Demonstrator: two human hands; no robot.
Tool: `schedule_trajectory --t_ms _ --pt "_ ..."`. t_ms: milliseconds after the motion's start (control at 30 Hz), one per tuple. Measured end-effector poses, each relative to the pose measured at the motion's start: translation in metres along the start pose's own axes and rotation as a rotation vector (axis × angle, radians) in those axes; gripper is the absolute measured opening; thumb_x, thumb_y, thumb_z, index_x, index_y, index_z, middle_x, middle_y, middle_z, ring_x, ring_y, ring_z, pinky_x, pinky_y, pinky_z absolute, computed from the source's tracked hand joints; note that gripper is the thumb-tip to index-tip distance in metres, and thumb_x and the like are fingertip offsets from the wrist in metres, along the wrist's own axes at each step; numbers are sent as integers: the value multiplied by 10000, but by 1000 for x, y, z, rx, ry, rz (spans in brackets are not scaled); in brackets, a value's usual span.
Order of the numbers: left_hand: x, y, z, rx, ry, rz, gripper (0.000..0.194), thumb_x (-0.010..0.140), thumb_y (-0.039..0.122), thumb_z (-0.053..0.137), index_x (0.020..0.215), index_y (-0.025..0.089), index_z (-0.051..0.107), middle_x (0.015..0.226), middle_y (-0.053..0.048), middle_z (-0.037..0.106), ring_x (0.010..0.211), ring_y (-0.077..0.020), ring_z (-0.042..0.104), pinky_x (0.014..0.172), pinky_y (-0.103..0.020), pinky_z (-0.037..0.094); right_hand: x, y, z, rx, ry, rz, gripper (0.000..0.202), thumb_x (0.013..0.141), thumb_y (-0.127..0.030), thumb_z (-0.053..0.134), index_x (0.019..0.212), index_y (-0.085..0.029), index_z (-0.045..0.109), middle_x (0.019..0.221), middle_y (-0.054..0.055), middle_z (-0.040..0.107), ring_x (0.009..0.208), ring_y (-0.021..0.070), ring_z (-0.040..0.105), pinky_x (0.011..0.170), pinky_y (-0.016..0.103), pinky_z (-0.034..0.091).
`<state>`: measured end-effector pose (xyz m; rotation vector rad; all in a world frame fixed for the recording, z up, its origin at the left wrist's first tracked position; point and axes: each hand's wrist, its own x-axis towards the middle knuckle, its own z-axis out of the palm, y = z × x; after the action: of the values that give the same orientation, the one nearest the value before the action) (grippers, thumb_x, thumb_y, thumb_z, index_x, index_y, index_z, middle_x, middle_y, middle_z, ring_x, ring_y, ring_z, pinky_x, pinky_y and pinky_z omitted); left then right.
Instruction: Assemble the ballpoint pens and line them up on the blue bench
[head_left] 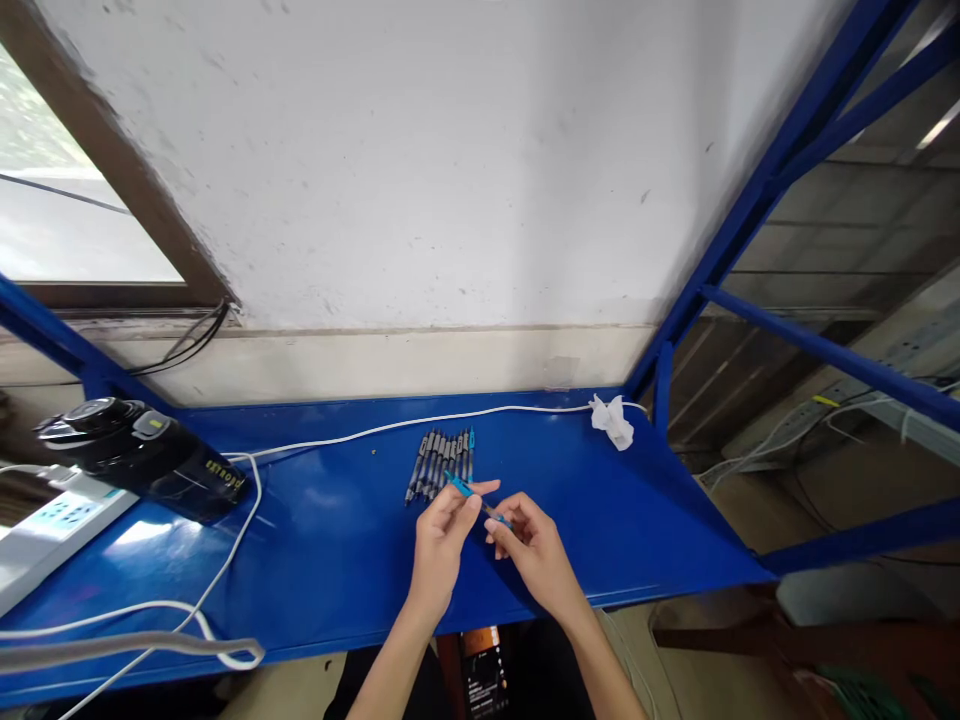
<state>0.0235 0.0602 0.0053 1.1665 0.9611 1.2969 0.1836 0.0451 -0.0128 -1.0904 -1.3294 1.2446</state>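
Note:
Between my hands, above the blue tabletop, is a pen [460, 486] with a bright blue upper part. My left hand [442, 530] pinches that blue part between thumb and fingers, its index finger stretched to the right. Lower down, my right hand [532, 550] pinches the pen's other end, where a blue tip shows beside the fingers. A thin stretch of it is visible between the hands; whether the two parts are joined I cannot tell. Just beyond my left hand, several dark grey pens [435, 460] lie side by side, with a blue-topped pen [471, 440] at the right end.
A black bottle [150, 455] lies at the left beside a white power strip [56, 530]. A white cable [390, 428] runs along the back and loops at left. Crumpled tissue [613, 422] sits at right. A phone [484, 672] is below the table edge [630, 598]. Blue frame posts [739, 245] rise right.

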Motion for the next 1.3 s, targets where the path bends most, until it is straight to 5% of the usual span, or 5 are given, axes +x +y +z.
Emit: schedule_trajectory --t_ms 200,367,533,700,1300 --pt "-11 -5 -4 11 129 -30 357 955 478 757 1139 176 806 1174 -134 822 1085 -329 757 985 -432 573 -2 -7 -3 -123 -44 -33 457 1088 -585 523 882 -203 667 735 -17 603 671 149 541 660 269 412" --pt "-11 -4 -3 69 54 0 322 985 464 725 1152 204 816 1220 -110 808 1112 -317 744 1010 -413 550 -3 -7 -4 -102 29 -76 354 1050 -577 607 1045 -223 628 903 -6 611 795 162 542 714 262 420" --pt "-11 -9 -5 39 19 2 307 1014 435 694 1203 219 803 1237 -107 802 1169 -321 724 1038 -418 531 -3 -7 -4 -138 -42 -56 472 1107 -589 459 859 -215 605 725 -37 490 676 148 436 650 270 354" --pt "-11 -8 -4 3 39 -7 317 1013 440 693 1207 211 794 1241 -114 797 1171 -325 723 1035 -416 532 -3 -8 -2 -118 -20 -80 359 1057 -569 601 971 -220 612 864 -12 589 783 162 517 722 267 396" --pt "-8 1 -3 -90 34 -71 290 971 442 734 1115 204 814 1189 -121 806 1186 -350 714 1046 -438 533 -3 -10 -1 -109 -41 -49 377 1071 -566 573 941 -219 642 772 -22 571 704 155 503 681 276 384"
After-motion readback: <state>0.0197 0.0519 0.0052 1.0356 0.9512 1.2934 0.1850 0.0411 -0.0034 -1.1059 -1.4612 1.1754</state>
